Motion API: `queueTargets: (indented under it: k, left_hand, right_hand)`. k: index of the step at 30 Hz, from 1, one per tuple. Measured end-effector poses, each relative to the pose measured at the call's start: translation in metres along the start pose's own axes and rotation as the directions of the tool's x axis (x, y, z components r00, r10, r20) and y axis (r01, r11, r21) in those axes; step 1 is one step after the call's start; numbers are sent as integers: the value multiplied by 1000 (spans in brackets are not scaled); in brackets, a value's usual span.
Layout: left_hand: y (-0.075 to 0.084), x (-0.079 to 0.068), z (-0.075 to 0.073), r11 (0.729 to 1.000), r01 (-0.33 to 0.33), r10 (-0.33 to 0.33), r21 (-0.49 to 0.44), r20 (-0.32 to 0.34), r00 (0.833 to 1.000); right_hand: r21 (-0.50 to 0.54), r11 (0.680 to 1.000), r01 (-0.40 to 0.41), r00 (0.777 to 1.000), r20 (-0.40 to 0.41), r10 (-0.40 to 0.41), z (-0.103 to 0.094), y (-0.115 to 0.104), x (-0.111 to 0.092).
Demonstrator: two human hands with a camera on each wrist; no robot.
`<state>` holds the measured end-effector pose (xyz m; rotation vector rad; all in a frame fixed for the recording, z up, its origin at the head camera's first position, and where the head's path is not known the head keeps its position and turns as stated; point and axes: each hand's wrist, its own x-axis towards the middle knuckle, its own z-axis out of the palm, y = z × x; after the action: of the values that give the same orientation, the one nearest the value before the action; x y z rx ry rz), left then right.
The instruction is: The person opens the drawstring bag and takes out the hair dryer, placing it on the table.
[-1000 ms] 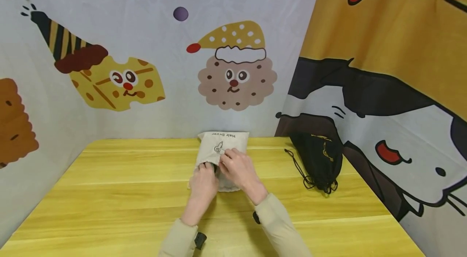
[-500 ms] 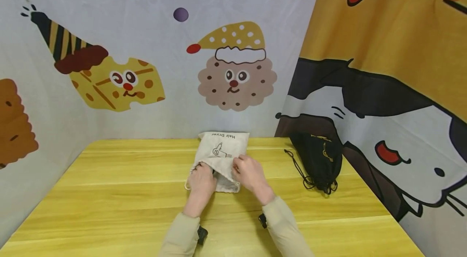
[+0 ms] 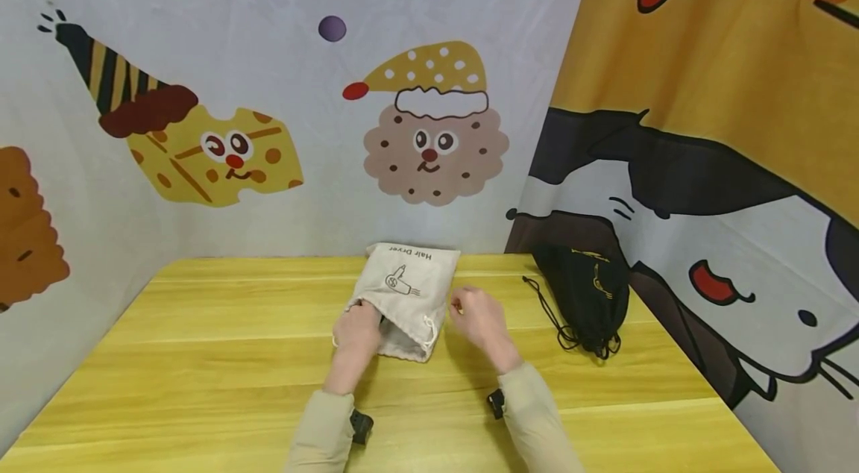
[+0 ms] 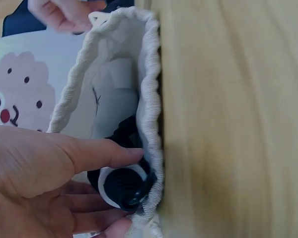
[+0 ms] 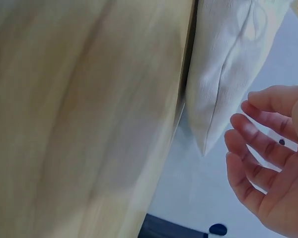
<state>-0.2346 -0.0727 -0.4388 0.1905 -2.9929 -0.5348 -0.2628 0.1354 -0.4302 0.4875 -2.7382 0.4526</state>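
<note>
An off-white drawstring bag (image 3: 406, 279), printed "Hair Dryer", lies on the table with its mouth gaping toward me. My left hand (image 3: 357, 327) reaches into the left side of that mouth. In the left wrist view, the thumb and fingers hold the black-and-white end of a hair dryer (image 4: 120, 186). Its pale grey body (image 4: 114, 99) extends deeper into the bag, partly hidden by the cloth. Just right of the bag, my right hand (image 3: 479, 316) is apart from it, fingers loosely bent and holding nothing, as the right wrist view shows.
A black drawstring pouch (image 3: 587, 301) with gold print lies at the table's right side, its cords trailing toward me. The wooden table (image 3: 221, 368) ends against a cartoon-printed cloth backdrop (image 3: 255, 70) behind the bag.
My right hand has let go of the bag's flap and moved right, away from it. The bag's mouth has come into view and turned slightly. My left hand stays at the opening, shifting slightly left.
</note>
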Motion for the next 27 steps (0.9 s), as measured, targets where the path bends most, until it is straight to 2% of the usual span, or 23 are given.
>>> queueTargets:
  k: [7,13,20,27]
  left_hand:
    - [-19,-5,-13,996,-57,57,-68,6,998]
    - [-30,-10,-28,991,-114,119,-67,79,990]
    - [-33,-14,-38,992,-117,124,-52,173,977]
    - [-31,-12,-36,988,-107,126,-113,175,977]
  right_hand:
    - [27,994,-105,994,3,105,-5,19,2]
    - [45,982,-183,983,13,182,-8,29,3]
    - [33,982,-188,982,33,187,-7,33,-1]
    - [39,977,-210,977,48,208,-5,36,-1]
